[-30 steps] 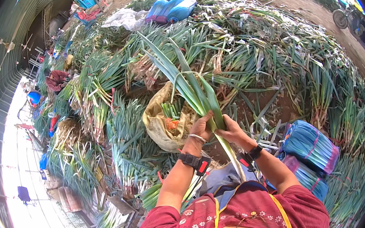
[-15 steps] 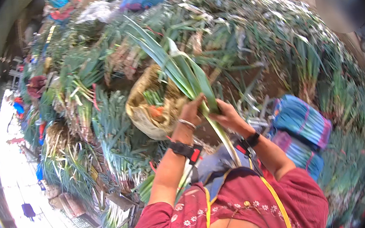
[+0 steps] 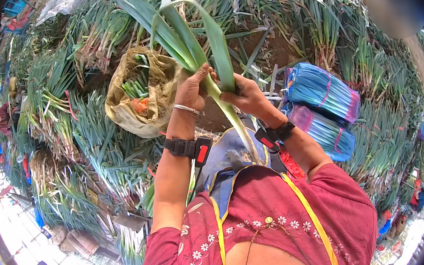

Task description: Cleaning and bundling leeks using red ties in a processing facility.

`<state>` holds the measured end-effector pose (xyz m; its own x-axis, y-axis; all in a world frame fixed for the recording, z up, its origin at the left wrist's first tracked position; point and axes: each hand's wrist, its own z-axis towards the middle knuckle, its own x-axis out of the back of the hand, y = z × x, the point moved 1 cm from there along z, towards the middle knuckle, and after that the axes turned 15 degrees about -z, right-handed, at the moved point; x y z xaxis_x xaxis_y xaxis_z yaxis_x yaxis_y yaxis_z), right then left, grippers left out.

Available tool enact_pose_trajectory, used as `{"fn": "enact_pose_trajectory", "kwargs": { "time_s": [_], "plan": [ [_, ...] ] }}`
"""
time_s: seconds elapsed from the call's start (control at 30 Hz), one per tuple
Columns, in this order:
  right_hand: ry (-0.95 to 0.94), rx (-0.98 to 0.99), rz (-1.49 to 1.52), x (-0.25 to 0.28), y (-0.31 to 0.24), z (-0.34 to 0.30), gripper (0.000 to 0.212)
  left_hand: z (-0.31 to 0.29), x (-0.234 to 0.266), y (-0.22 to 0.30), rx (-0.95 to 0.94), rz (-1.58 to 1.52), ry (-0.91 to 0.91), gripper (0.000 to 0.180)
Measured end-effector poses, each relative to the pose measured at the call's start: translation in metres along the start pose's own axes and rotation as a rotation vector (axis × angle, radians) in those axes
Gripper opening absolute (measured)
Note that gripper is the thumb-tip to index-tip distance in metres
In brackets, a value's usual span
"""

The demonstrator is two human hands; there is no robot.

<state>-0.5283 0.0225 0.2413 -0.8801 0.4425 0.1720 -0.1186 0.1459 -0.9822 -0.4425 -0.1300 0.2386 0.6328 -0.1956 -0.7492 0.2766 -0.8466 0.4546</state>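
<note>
A long leek (image 3: 229, 110) with a pale stalk and broad green leaves slants up in front of me, its root end near my lap. My left hand (image 3: 191, 90) is closed around it where the leaves begin to spread. One leaf (image 3: 218, 40) arches away from the others and bends down to my right hand (image 3: 249, 95), whose fingers are closed on its lower part beside the stalk. A blue apron (image 3: 215, 158) with yellow edging covers my lap under the root end.
An open yellowish sack (image 3: 121, 114) holding cut green pieces and something orange stands left of my hands. Two bundles of leeks in blue-purple wrapping (image 3: 322, 91) lie to the right. Heaped leeks (image 3: 100, 140) surround me, and pale tiled floor (image 3: 33, 257) shows at lower left.
Both hands and the leek have moved up in the picture as the view shifted. The leaf in my right hand now arches farther out from the rest of the leek.
</note>
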Motion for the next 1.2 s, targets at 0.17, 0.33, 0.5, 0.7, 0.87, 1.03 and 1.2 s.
{"fn": "enact_pose_trajectory", "kwargs": {
  "time_s": [0.17,0.33,0.5,0.7,0.87,1.03,1.2],
  "plan": [
    [-0.128,-0.024,-0.196,0.019,-0.025,-0.048,0.021,0.014,0.035,0.018,-0.039,0.032,0.063,0.032],
    [0.021,0.004,0.41,0.054,-0.073,-0.044,0.023,0.017,0.053,0.015,-0.088,0.067,0.107,0.031],
    [0.243,-0.079,-0.201,0.102,-0.028,0.027,0.028,0.021,0.054,0.015,-0.071,0.096,0.098,0.04],
    [0.035,0.084,-0.358,0.027,0.04,0.02,0.043,0.0,0.02,0.008,-0.33,0.26,0.148,0.048],
    [-0.056,0.106,-0.453,-0.03,0.018,-0.005,0.053,-0.002,0.018,0.007,-0.325,0.296,0.161,0.051],
    [0.039,0.153,-0.513,-0.034,0.017,-0.009,0.044,-0.002,0.017,0.007,-0.299,0.327,0.139,0.053],
    [0.096,0.187,-0.482,-0.03,0.019,-0.013,0.035,-0.009,0.009,0.006,-0.287,0.301,0.087,0.051]
  ]
}}
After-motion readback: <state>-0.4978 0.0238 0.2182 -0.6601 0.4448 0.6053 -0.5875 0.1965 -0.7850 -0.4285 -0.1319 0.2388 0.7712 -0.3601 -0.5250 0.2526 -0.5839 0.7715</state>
